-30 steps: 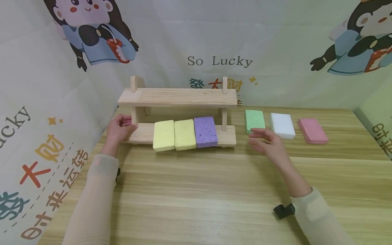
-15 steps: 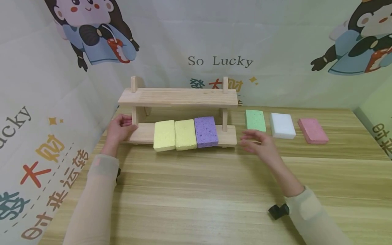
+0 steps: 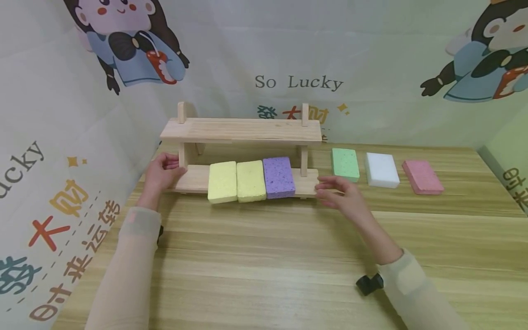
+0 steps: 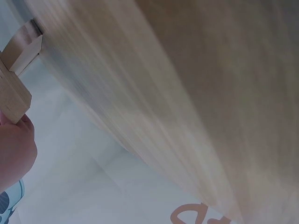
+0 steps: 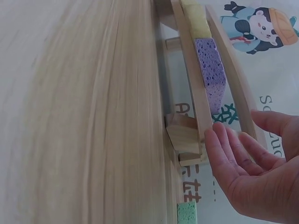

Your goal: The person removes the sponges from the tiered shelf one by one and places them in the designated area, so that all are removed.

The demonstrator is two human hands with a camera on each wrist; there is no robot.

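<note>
A two-tier wooden rack (image 3: 243,129) stands on the table. Two yellow sponges (image 3: 222,181) and a purple sponge (image 3: 279,177) lean side by side on its lower board. My left hand (image 3: 162,174) grips the rack's left end, thumb in front and fingers around the side; the left wrist view shows only part of that hand (image 4: 16,149). At the lower board's right end is my right hand (image 3: 340,195), its fingers extended and loosely bent. In the right wrist view those fingertips (image 5: 217,133) are at the board's end, and whether they press on it I cannot tell.
Right of the rack, a green sponge (image 3: 345,164), a white sponge (image 3: 382,170) and a pink sponge (image 3: 422,177) lie in a row on the wooden table (image 3: 255,266). A printed cloth (image 3: 231,55) hangs behind and along the left.
My right hand has moved left, away from the green sponge, to the rack's right end. My left hand and the sponges have stayed in place.
</note>
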